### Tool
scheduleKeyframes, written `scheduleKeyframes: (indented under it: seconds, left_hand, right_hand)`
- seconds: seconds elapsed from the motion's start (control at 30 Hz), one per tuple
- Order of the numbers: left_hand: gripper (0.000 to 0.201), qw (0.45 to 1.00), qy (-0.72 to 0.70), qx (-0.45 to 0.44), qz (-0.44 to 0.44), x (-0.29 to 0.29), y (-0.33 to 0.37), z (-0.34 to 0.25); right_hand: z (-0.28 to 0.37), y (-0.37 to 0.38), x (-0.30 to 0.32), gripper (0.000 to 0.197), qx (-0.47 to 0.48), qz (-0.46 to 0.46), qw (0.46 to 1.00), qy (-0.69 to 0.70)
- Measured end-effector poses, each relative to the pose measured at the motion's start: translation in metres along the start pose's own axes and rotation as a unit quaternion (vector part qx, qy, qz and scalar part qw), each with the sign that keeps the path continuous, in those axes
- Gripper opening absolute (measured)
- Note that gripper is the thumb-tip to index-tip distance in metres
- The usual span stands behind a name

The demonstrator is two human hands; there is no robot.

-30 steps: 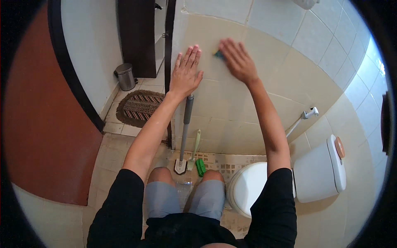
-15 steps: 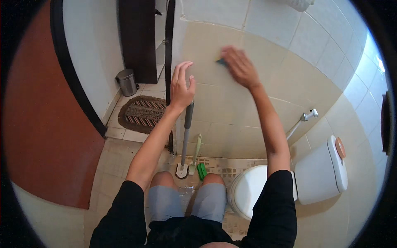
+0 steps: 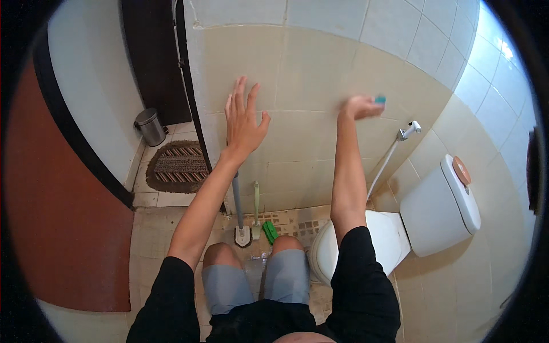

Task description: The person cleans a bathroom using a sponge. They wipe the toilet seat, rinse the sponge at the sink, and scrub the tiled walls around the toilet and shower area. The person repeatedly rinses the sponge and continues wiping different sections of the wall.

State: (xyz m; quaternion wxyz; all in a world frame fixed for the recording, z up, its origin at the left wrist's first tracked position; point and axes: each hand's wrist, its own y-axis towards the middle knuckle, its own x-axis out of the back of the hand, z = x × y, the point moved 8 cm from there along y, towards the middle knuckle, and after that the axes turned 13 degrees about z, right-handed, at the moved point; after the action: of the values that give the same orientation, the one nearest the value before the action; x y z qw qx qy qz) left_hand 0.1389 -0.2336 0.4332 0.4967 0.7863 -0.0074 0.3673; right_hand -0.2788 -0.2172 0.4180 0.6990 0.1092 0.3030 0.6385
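My left hand (image 3: 245, 121) is raised flat against the beige tiled wall (image 3: 309, 74), fingers spread, holding nothing. My right hand (image 3: 360, 106) is farther right on the same wall and is closed around a small teal sponge (image 3: 380, 100) that pokes out past the fingers. Both forearms reach up from the lower edge. Below the hands my knees in grey shorts (image 3: 260, 280) face the wall.
A grey-handled brush (image 3: 239, 217) and a green-headed brush (image 3: 263, 226) lean against the wall base. A white toilet (image 3: 423, 217) with a spray hose (image 3: 400, 143) stands right. A small metal bin (image 3: 151, 126) and striped mat (image 3: 178, 164) lie beyond the dark door frame at left.
My right hand with the sponge has swept rightward and down across the wall tiles. My left hand shifted slightly and stays pressed on the wall. The view has tilted a little.
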Motion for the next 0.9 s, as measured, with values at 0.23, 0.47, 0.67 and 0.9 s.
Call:
scheduleKeyframes:
  seconds: [0.23,0.47,0.67,0.9]
  left_hand:
    - [0.073,0.997,-0.067,0.029,-0.040,-0.014,-0.010,0.018]
    - [0.068,0.992,-0.115,0.036,0.040,-0.010,-0.032,0.014]
    - [0.064,0.991,-0.117,0.071,0.009,-0.006,-0.029,0.008]
    - [0.057,0.966,-0.235,0.098,-0.039,-0.011,-0.054,0.032]
  right_hand:
    - [0.136,-0.194,-0.046,0.061,0.617,0.374,0.691,-0.047]
    - [0.025,-0.033,-0.003,0.059,0.552,0.264,0.776,-0.155]
    - [0.143,-0.026,-0.031,0.060,0.300,0.107,0.948,0.001]
    - [0.145,-0.249,-0.036,0.055,0.751,0.453,0.481,-0.003]
